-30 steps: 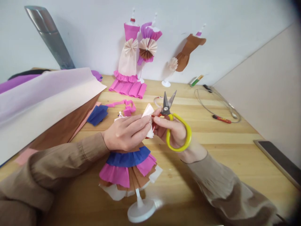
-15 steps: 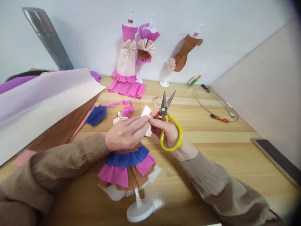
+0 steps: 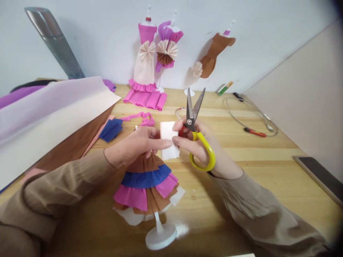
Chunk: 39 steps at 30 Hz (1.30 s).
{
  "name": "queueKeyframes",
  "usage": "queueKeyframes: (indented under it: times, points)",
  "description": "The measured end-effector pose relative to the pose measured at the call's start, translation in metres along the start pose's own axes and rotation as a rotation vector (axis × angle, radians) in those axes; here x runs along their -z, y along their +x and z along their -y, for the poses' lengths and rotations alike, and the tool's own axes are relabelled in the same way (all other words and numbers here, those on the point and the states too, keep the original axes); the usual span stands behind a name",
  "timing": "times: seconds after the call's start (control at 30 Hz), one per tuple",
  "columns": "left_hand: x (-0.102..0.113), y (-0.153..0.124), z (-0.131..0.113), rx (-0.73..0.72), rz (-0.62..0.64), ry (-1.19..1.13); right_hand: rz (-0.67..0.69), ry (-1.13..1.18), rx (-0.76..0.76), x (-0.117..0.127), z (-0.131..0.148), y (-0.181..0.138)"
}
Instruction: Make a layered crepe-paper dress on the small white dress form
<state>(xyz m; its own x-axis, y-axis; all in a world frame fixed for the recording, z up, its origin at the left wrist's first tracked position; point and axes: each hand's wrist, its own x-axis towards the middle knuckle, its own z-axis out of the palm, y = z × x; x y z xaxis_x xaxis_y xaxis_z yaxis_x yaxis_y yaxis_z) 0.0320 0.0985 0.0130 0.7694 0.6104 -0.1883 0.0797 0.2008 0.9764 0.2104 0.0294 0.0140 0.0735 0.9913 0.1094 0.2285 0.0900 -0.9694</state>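
head view: folded white paper (image 3: 169, 151) is held up between the two hands, off the wooden table (image 3: 257, 171), just right of the top of a layered paper skirt (image 3: 147, 180) on a white stand (image 3: 160, 237). right hand (image 3: 201, 148) is closed on the paper's right edge, thumb low and a fingertip above it; whatever backs it from behind is hidden. same hand carries the scissors (image 3: 190, 125): yellow loop over the palm, blades parted in a v, tips up and away from the wearer, nothing between them. left hand (image 3: 135, 144) has its thumb laid across the paper's front, fingers half curled by the left edge; tips partly hidden, so can't tell if they press from behind. my read: squaring up the folded layers. to do it well: keep the right pinch firm but light, thin paper will likely crease if squeezed. run the left thumb along the fold, line up the lower edge, which looks slightly uneven, then check no layer has slid. parted blades sit close to the right fingers, so better to close them while the hand is busy with paper. watch the left wrist too, it sits right over the skirt; lift it a bit so the ruffles don't get crushed.
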Motion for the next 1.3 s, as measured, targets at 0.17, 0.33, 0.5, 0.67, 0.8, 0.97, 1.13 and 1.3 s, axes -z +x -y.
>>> queueKeyframes:
  times: [0.17, 0.33, 0.5, 0.67, 0.8, 0.97, 1.13, 1.3]
  points:
    - [-0.002, 0.002, 0.005, 0.006, -0.046, -0.103, 0.014, 0.077, 0.028, 0.000, -0.005, -0.002]
    - [-0.003, 0.002, 0.004, -0.067, -0.147, -0.192, -0.030, 0.006, 0.063, -0.006, -0.010, -0.003]
    - [-0.005, -0.001, 0.002, -0.022, -0.211, -0.281, -0.101, 0.011, 0.063, -0.009, -0.013, -0.002]
    - [-0.012, -0.003, 0.001, 0.060, -0.246, -0.451, -0.100, 0.027, 0.064, -0.009, -0.010, -0.001]
    - [-0.015, -0.003, 0.000, 0.032, -0.314, -0.569, -0.062, -0.041, 0.067, -0.003, -0.006, -0.004]
    - [-0.009, -0.001, -0.002, -0.074, -0.408, -0.607, 0.087, -0.334, 0.153, 0.021, -0.009, -0.004]
    - [-0.005, 0.000, -0.006, -0.128, -0.423, -0.641, 0.132, -0.686, 0.236, 0.030, -0.011, 0.001]
    - [-0.006, -0.001, -0.006, -0.140, -0.419, -0.616, 0.186, -0.821, 0.192, 0.021, -0.012, 0.001]
